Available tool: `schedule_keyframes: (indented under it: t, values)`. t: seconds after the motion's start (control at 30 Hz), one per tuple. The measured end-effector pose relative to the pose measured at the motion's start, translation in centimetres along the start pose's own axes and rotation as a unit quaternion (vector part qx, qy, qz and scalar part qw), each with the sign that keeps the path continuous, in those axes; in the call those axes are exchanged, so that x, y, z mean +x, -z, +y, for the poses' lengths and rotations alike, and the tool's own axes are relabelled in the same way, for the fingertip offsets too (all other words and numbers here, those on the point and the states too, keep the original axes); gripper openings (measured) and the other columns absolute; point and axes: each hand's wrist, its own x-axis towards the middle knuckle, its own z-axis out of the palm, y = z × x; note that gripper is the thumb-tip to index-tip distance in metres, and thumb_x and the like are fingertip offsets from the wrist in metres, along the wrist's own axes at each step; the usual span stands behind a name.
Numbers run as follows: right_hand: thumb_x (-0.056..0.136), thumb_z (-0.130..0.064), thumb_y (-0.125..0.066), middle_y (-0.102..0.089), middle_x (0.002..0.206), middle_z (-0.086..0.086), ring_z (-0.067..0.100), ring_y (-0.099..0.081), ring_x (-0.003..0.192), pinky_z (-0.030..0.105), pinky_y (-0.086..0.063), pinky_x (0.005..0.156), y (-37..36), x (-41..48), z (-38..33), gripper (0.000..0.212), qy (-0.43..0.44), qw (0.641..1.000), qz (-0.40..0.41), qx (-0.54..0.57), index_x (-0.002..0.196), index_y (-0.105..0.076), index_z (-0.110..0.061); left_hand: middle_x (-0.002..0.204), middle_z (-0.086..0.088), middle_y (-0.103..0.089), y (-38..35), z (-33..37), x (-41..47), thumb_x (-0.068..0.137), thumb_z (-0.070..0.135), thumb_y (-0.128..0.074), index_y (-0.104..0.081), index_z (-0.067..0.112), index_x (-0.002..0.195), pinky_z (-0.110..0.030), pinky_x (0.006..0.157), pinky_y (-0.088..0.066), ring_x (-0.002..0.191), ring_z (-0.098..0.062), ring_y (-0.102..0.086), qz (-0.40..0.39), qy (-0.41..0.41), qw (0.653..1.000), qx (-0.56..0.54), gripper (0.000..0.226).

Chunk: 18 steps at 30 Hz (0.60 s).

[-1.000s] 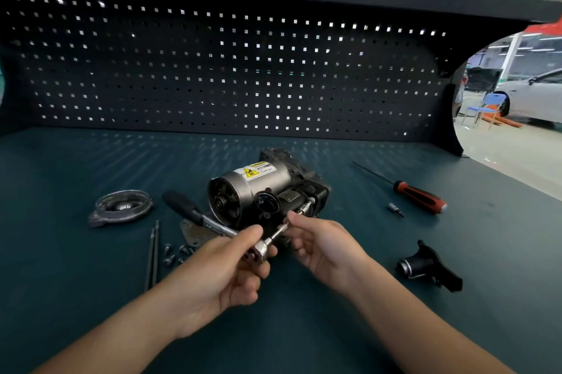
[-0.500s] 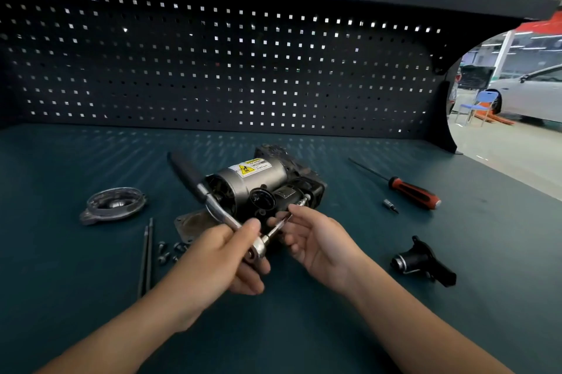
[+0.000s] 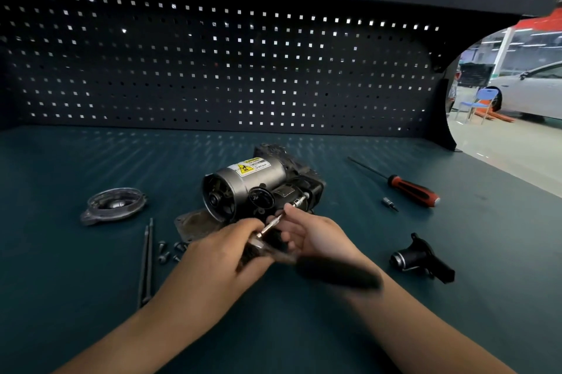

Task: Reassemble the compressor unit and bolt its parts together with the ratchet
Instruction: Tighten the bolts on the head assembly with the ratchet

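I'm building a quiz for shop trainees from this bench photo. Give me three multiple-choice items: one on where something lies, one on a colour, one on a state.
1. Where does the round cover lie?
A. left of the compressor
B. on top of it
C. right of it

2. What colours is the screwdriver handle?
A. blue and white
B. red and black
C. all yellow

3. What is the state of the ratchet?
A. lying untouched
B. gripped by the left hand
C. resting inside the cover

Answers:
1 A, the cover sits apart, on the compressor's left.
2 B, the handle shows red with black.
3 B, the left hand grips its head while the right hand pinches the extension bar.
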Motion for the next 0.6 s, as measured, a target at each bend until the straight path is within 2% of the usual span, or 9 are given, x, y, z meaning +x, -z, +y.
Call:
schedule_keyframes:
  t: [0.07,0.17,0.23,0.33,0.4,0.43,0.5,0.57,0.6]
  values:
    - [0.092,-0.015,-0.053,-0.071,0.076,0.006,0.008,-0.056,0.046,0.015,-0.042,0.043,0.0,-0.1,0.0,0.015,-0.008,1.0,-0.015,0.02,0.085,-0.063,-0.005,0.065,0.012,-0.065,-0.1,0.2,0.3,0.085,0.042,-0.054,-0.056,0.035,0.086,-0.013,0.058,-0.04,0.063,0.003,-0.057,0.019,0.099,0.985,-0.139,0.007]
    - [0.092,-0.011,-0.054,-0.069,0.073,0.006,0.007,-0.055,0.043,0.014,-0.043,0.04,0.2,-0.5,-0.1,0.014,-0.016,0.999,-0.039,0.023,0.086,-0.063,-0.004,0.057,0.001,-0.066,-0.8,0.1,1.0,0.094,0.038,-0.039,-0.058,0.013,0.087,-0.013,0.046,-0.037,0.038,-0.003,-0.045,0.039,0.215,0.932,-0.291,0.033]
    - [0.092,-0.009,-0.054,-0.066,0.063,0.004,0.008,-0.058,0.046,0.014,-0.046,0.043,0.1,-0.6,-0.2,0.015,-0.012,0.998,-0.05,0.022,0.081,-0.063,-0.004,0.053,0.0,-0.065,-0.6,0.1,1.1,0.094,0.037,-0.04,-0.057,0.008,0.088,-0.014,0.044,-0.038,0.037,-0.005,-0.043,0.023,0.25,0.919,-0.305,0.034]
    - [0.092,-0.006,-0.053,-0.064,0.057,0.003,0.008,-0.06,0.048,0.014,-0.049,0.047,0.0,-0.5,-0.1,0.019,-0.001,0.999,-0.034,0.008,0.075,-0.062,-0.004,0.064,0.01,-0.065,-0.2,-0.3,0.4,0.091,0.039,-0.049,-0.052,0.031,0.094,-0.009,0.057,-0.04,0.057,0.0,-0.054,0.023,0.155,0.977,-0.147,0.009]
    - [0.092,-0.007,-0.053,-0.063,0.055,0.002,0.007,-0.06,0.047,0.015,-0.048,0.047,-0.2,-0.4,0.0,0.021,0.003,1.0,-0.025,-0.006,0.073,-0.061,-0.005,0.082,0.014,-0.061,0.0,0.0,0.0,0.087,0.04,-0.054,-0.049,0.037,0.113,-0.012,0.068,-0.041,0.079,-0.002,-0.057,0.018,0.034,0.999,0.029,0.027]
    - [0.092,-0.008,-0.054,-0.063,0.055,0.0,0.006,-0.06,0.048,0.014,-0.048,0.047,-0.2,-0.5,0.0,0.022,0.002,1.0,-0.024,-0.017,0.072,-0.061,-0.006,0.085,0.011,-0.059,-0.3,-0.2,-0.1,0.081,0.037,-0.064,-0.051,0.034,0.118,-0.021,0.068,-0.046,0.079,-0.009,-0.06,0.009,-0.037,0.993,0.112,0.04]
    - [0.091,-0.012,-0.057,-0.065,0.057,0.0,0.005,-0.061,0.049,0.013,-0.046,0.047,-0.1,-0.5,0.0,0.019,-0.001,0.999,-0.019,-0.027,0.074,-0.062,-0.006,0.074,0.005,-0.06,-0.6,-0.4,-0.4,0.055,0.031,-0.085,-0.061,0.024,0.112,-0.028,0.049,-0.049,0.063,-0.013,-0.062,0.007,-0.126,0.972,0.198,0.062]
    - [0.09,-0.013,-0.059,-0.067,0.061,0.002,0.006,-0.061,0.049,0.013,-0.046,0.046,0.0,-0.6,0.0,0.014,-0.007,1.0,-0.023,-0.016,0.079,-0.064,-0.006,0.072,0.006,-0.061,-0.9,-0.9,-0.5,0.046,0.03,-0.09,-0.061,0.022,0.111,-0.025,0.049,-0.05,0.059,-0.011,-0.063,0.019,-0.139,0.967,0.21,0.071]
    - [0.09,-0.013,-0.058,-0.068,0.064,0.002,0.007,-0.061,0.049,0.014,-0.046,0.046,0.1,-0.6,0.0,0.012,-0.011,0.999,-0.029,-0.015,0.081,-0.064,-0.006,0.076,0.008,-0.063,-1.0,-1.1,-0.4,0.054,0.03,-0.087,-0.057,0.023,0.116,-0.024,0.055,-0.051,0.064,-0.01,-0.064,0.008,-0.124,0.973,0.194,0.069]
